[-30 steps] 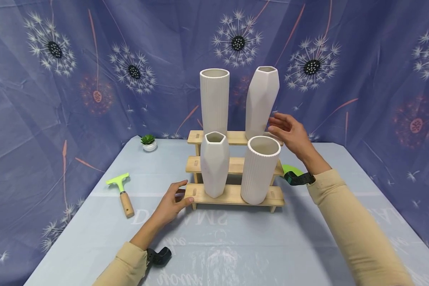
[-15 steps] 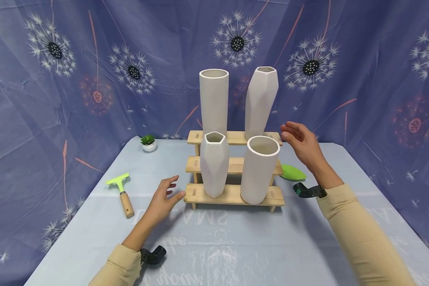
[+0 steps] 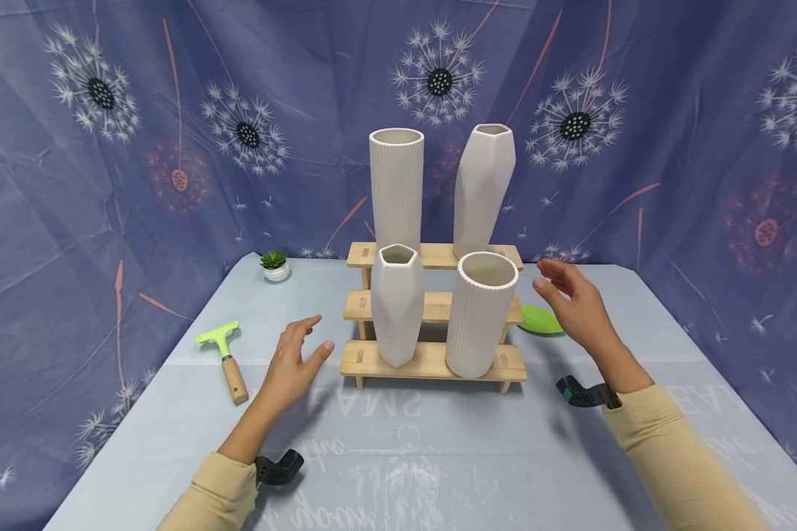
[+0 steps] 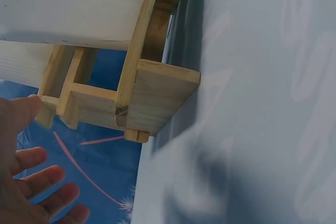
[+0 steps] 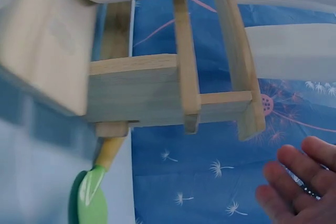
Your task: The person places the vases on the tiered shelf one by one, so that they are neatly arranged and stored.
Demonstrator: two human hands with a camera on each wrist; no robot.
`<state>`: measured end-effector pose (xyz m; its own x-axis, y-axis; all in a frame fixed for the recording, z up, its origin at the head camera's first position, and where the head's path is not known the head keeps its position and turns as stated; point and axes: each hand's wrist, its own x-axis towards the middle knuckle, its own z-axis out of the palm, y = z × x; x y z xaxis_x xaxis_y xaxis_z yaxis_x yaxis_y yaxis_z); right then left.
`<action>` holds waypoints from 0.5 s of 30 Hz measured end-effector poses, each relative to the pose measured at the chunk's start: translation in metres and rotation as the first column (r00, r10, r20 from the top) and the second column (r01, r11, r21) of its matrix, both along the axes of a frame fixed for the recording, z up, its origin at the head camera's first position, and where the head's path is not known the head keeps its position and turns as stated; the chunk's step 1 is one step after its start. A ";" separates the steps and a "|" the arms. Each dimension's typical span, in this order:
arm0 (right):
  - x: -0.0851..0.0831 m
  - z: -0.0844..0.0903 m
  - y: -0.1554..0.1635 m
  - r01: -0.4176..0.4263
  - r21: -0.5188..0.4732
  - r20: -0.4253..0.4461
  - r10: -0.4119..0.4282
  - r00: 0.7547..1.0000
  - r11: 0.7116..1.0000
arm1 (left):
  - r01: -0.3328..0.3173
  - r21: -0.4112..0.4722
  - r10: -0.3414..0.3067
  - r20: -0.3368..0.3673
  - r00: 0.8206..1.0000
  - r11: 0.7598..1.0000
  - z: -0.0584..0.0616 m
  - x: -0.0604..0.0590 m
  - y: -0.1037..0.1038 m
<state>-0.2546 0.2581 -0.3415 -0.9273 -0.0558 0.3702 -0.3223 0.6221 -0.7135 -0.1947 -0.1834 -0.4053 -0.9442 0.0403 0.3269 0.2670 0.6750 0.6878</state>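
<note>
A three-tier wooden stand (image 3: 432, 361) holds white vases. On its top tier are a tall ribbed cylindrical vase (image 3: 397, 192) at left and a faceted vase (image 3: 483, 188) at right. The bottom tier carries another faceted vase (image 3: 398, 310) at left and a wider ribbed vase (image 3: 481, 317) at right. My left hand (image 3: 291, 369) hovers left of the stand, apart from it, fingers relaxed and holding nothing. To the right of the stand, my right hand (image 3: 578, 306) is also apart from it, fingers loosely bent around nothing.
A green-headed squeegee (image 3: 229, 361) with a wooden handle lies at the table's left. Behind it stands a small potted succulent (image 3: 275, 267). A green leaf-shaped thing (image 3: 539, 320) lies right of the stand, its yellowish handle showing in the right wrist view. A dandelion-print curtain (image 3: 305, 110) backs the table.
Both hands have drawn away from the stand, the left one leftward off the bottom tier, the right one rightward and down from the top faceted vase. The stand and vases stay put.
</note>
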 end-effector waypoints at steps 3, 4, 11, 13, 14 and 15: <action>0.007 -0.006 0.002 0.038 0.058 -0.001 -0.038 0.999 0.998 | -0.012 -0.032 0.012 -0.017 1.000 0.999 0.003 0.000 0.000; 0.010 -0.008 0.003 0.050 0.081 -0.001 -0.050 0.999 0.995 | -0.014 -0.041 0.013 -0.024 1.000 0.999 0.004 0.000 0.000; 0.026 -0.020 0.005 0.100 0.205 -0.033 -0.095 0.995 0.974 | -0.029 -0.106 0.023 -0.058 0.998 0.994 0.006 0.001 -0.002; 0.029 -0.025 0.006 0.102 0.224 -0.058 -0.091 0.994 0.969 | -0.033 -0.123 0.026 -0.057 0.998 0.992 0.007 0.002 -0.001; 0.030 -0.027 0.006 0.102 0.231 -0.073 -0.087 0.993 0.967 | -0.035 -0.132 0.028 -0.055 0.998 0.991 0.008 0.002 -0.001; 0.032 -0.029 0.006 0.104 0.242 -0.087 -0.085 0.993 0.965 | -0.037 -0.140 0.030 -0.054 0.998 0.989 0.008 0.002 0.000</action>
